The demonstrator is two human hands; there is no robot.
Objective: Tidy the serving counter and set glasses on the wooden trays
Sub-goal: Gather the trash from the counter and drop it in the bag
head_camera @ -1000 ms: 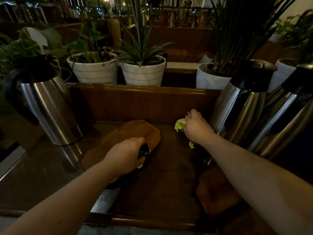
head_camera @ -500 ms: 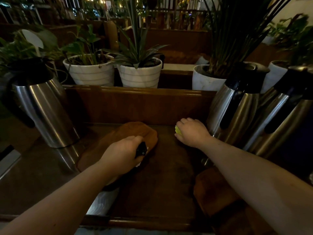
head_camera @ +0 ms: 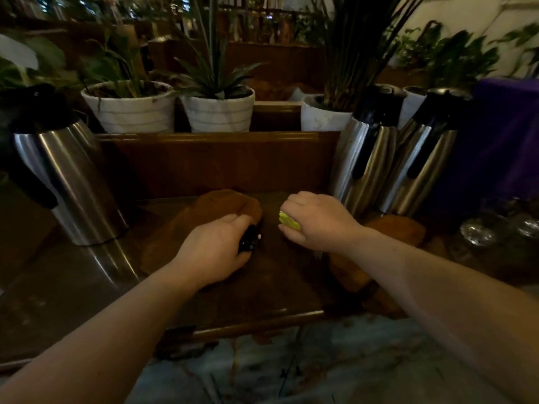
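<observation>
My left hand (head_camera: 213,252) is closed around a small black object (head_camera: 249,239) and rests over the near end of a wooden tray (head_camera: 204,217) on the dark counter (head_camera: 73,287). My right hand (head_camera: 318,221) is closed on a yellow-green cloth (head_camera: 288,221), pressed to the counter just right of that tray. A second wooden tray (head_camera: 399,228) lies under and beyond my right forearm. Clear glasses (head_camera: 478,234) stand in the dark at the far right.
A steel jug with a black handle (head_camera: 70,182) stands at the left; two more steel jugs (head_camera: 364,158) stand at the right. White plant pots (head_camera: 215,112) line the ledge behind a wooden back wall. The counter's front edge (head_camera: 248,328) runs below my arms.
My right hand has slid with the cloth from beside the right jugs toward the counter's middle, closing over it. My left hand stayed on the tray. My view shifted right, showing the glasses.
</observation>
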